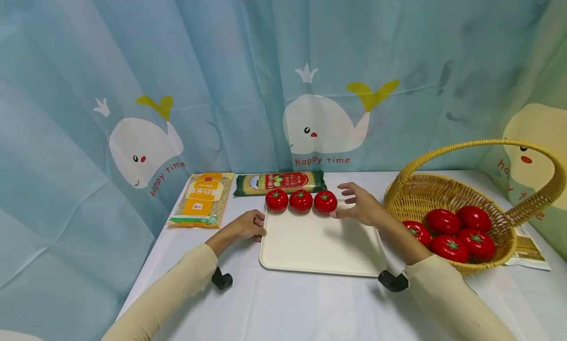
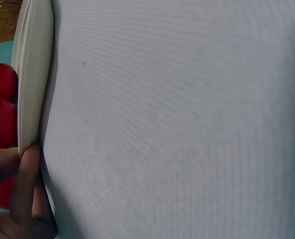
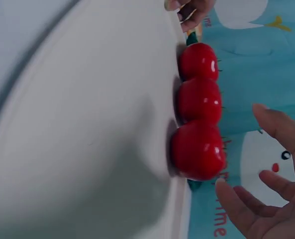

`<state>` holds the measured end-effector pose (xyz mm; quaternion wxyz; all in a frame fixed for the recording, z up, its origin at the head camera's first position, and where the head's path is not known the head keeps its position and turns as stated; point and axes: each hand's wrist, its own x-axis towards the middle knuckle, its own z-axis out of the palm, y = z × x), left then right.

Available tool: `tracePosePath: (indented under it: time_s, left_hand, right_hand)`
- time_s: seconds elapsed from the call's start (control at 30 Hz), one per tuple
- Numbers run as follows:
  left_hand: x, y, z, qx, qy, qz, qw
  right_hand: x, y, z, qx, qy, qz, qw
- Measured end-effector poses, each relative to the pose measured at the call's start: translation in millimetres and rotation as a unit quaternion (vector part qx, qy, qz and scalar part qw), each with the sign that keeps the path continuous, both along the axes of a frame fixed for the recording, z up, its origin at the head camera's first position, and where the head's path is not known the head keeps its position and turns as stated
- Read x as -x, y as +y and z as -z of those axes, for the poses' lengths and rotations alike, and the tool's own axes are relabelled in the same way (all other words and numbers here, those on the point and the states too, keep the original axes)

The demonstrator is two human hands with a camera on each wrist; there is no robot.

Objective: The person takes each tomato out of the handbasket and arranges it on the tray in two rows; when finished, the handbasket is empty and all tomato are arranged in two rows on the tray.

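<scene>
Fingers (image 3: pixel 279 129) on the right hand (image 1: pixel 365 210) are spread, slightly bent, just beside the nearest of three tomatoes (image 1: pixel 300 201); I see a slim gap there on the right wrist view. On the left hand (image 1: pixel 246 226), thumb and finger pinch the tray (image 1: pixel 310 242) at its left rim.

The three tomatoes sit side by side in a row along the tray's far edge, starting from the far left corner. Tray is cream, low-rimmed, flat on the table (image 1: pixel 274 309). Table has a white cloth on it, with faint creases and a fine weave on my left wrist feed.

Pasta pack (image 1: pixel 266 182) lies just behind the row, grain bag (image 1: pixel 201 203) to the left of it. Wicker basket (image 1: pixel 452 189) stands right of the tray, handle up; I count five more tomatoes (image 1: pixel 449 247) in it. Printed packet (image 1: pixel 529 250) lies partly hidden by the basket.

Room-wise I get a pale blue curtain (image 1: pixel 221 60) behind and at both sides, hanging in folds, printed with white whales, crowns and "happy time".
</scene>
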<state>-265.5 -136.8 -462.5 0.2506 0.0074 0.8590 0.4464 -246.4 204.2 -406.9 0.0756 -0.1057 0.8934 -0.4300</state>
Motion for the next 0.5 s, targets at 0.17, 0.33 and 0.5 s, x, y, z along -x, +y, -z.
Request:
tracePosePath:
  time_s: [0.17, 0.33, 0.5]
  left_hand:
    - [0.7, 0.3, -0.6, 0.005, 0.001, 0.004, 1.0000]
    - [1.7, 0.3, 1.0, 0.007, 0.000, 0.003, 1.0000]
    - [0.4, 0.3, 1.1, 0.003, 0.000, 0.002, 1.0000]
  right_hand:
    - [-16.8, 10.8, -7.1, 0.000, 0.025, -0.024, 0.9994]
    - [-37.5, 28.0, -16.1, 0.024, 0.027, -0.044, 0.9984]
    - [-58.7, 54.6, -23.4, 0.021, 0.034, -0.040, 0.9984]
